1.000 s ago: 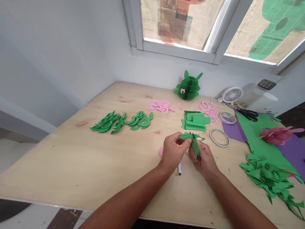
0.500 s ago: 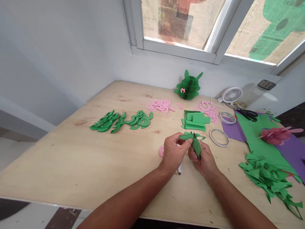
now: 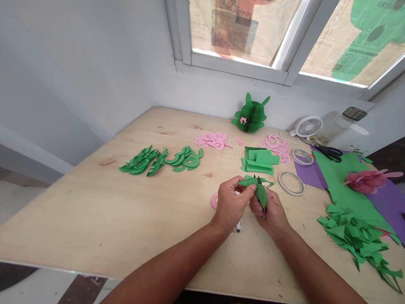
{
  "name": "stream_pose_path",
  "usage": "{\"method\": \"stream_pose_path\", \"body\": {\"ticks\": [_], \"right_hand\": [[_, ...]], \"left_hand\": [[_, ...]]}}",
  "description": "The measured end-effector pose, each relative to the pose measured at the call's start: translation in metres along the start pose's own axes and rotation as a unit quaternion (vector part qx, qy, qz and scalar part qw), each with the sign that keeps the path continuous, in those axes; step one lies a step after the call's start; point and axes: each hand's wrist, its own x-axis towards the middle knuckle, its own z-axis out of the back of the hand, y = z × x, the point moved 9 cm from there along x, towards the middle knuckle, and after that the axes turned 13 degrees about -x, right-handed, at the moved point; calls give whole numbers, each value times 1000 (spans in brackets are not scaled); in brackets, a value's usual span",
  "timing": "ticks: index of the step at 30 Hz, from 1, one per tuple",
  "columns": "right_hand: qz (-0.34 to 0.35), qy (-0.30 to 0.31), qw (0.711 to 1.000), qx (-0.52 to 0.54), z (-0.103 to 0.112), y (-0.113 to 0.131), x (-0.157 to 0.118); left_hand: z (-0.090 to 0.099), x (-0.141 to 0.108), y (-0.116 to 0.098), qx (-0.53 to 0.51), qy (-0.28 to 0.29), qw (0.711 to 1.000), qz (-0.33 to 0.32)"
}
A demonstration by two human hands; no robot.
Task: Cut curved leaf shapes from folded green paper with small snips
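My left hand [image 3: 232, 202] pinches a piece of green paper [image 3: 261, 195] between thumb and fingers. A curved outline shows on the paper. My right hand [image 3: 272, 211] is closed around a pair of scissors [image 3: 259, 180], whose dark blade tips stick up past the paper; the handles are mostly hidden by the fingers. The blades stand at the paper's edge, and a thin green strip hangs off to the right. Partly behind my left hand lie a pink paper ring [image 3: 214, 200] and a white marker [image 3: 238, 225].
Cut green curves [image 3: 185, 159] and pink cutouts [image 3: 215, 140] lie beyond my hands. Folded green paper [image 3: 261, 160], tape rolls [image 3: 291, 183] and green scraps [image 3: 354, 234] sit farther right. A green honeycomb paper figure [image 3: 250, 116], small fan [image 3: 308, 126] and bottle [image 3: 343, 124] stand by the wall.
Almost nothing differs. Both hands hold the paper and scissors in nearly the same place, and the view has shifted very slightly.
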Motion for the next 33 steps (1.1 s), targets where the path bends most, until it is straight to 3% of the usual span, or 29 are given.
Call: {"method": "stream_pose_path", "body": {"ticks": [33], "right_hand": [[-4, -10, 1000, 23, -1, -2, 2]], "left_hand": [[0, -1, 0, 1, -3, 1000, 11]]}}
